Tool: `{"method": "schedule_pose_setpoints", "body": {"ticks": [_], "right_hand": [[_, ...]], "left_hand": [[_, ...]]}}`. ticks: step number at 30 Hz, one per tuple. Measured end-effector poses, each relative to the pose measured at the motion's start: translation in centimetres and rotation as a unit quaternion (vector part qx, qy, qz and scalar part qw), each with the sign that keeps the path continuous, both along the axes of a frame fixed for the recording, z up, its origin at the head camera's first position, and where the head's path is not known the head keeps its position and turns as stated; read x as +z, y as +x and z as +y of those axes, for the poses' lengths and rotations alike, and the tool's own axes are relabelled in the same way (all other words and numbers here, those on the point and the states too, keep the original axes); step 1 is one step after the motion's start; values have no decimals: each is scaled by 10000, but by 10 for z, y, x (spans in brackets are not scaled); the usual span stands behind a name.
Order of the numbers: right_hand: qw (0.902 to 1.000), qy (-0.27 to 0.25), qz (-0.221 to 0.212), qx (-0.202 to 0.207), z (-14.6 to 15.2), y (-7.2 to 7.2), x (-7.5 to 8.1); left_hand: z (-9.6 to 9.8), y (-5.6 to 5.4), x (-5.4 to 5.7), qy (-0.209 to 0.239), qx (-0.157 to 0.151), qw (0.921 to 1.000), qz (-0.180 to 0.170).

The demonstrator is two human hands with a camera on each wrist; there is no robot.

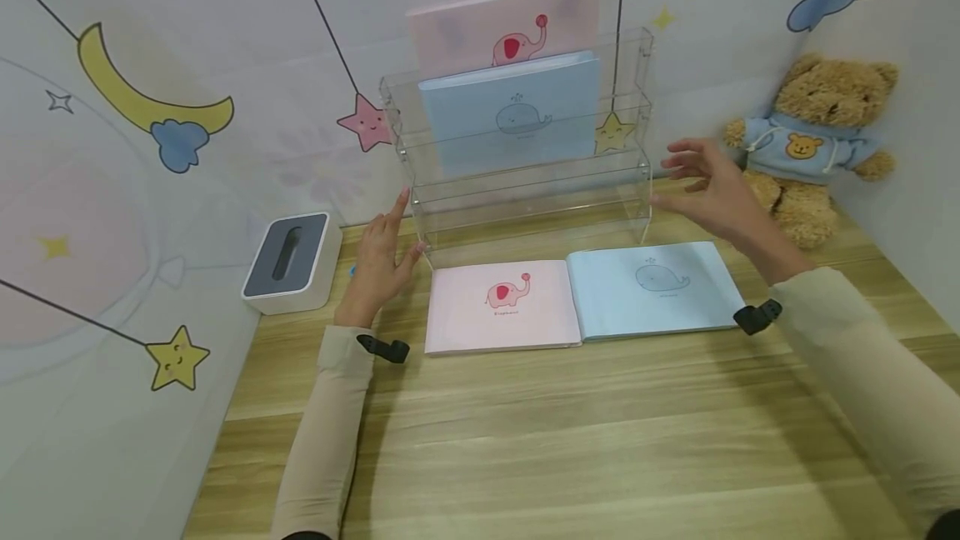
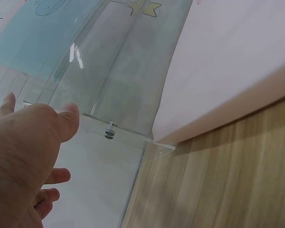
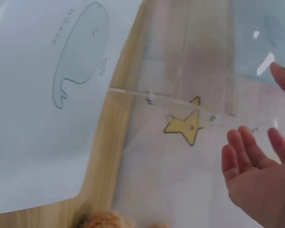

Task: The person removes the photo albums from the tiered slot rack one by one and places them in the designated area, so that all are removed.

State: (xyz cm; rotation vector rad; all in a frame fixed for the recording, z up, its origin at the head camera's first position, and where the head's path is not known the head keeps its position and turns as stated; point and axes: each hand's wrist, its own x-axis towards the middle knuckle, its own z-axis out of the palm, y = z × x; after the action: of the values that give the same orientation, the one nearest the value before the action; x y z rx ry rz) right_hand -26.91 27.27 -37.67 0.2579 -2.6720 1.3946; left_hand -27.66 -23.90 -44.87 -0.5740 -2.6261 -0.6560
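A clear acrylic tiered rack [image 1: 532,211] stands against the wall. In it a pink elephant book [image 1: 457,44] stands behind a blue whale book [image 1: 468,127]. On the table before the rack lie a second pink elephant book [image 1: 461,315] and a second blue whale book [image 1: 622,311], side by side. My left hand [image 1: 378,265] touches the rack's left side with its forefinger and thumb. By the rack's right edge is my right hand [image 1: 708,190], fingers spread and loosely bent, holding nothing; whether its thumb touches the rack I cannot tell.
A white box with a grey slotted top [image 1: 288,261] sits at the table's left edge by the wall. A teddy bear in a blue hoodie [image 1: 813,144] sits at the back right, close behind my right hand. A small blue object, partly hidden, lies beside my left hand.
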Motion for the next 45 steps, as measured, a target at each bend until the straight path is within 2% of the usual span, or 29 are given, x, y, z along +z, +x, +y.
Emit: {"method": "schedule_pose_setpoints", "body": {"ticks": [5, 12, 18, 21, 28, 33, 45], "right_hand": [[9991, -13, 393, 171, -11, -8, 12], [9977, -179, 526, 398, -23, -14, 26], [9970, -311, 514, 486, -31, -24, 36], [9968, -318, 559, 466, -34, -29, 40], [9902, -664, 1049, 645, -40, -40, 45], [9866, -820, 1241, 671, -44, -45, 49], [9870, -1020, 1141, 485, -59, -64, 66]], "left_hand": [[-1, -1, -1, 30, -37, 10000, -46], [-1, -1, -1, 58, -39, 9999, -96], [-2, -1, -1, 47, -70, 10000, 43], [-2, -1, -2, 23, -83, 9999, 67], [-2, -1, -2, 4, -48, 10000, 20], [-2, 0, -1, 7, -33, 10000, 26], [0, -1, 1, 9, -76, 10000, 54]]}}
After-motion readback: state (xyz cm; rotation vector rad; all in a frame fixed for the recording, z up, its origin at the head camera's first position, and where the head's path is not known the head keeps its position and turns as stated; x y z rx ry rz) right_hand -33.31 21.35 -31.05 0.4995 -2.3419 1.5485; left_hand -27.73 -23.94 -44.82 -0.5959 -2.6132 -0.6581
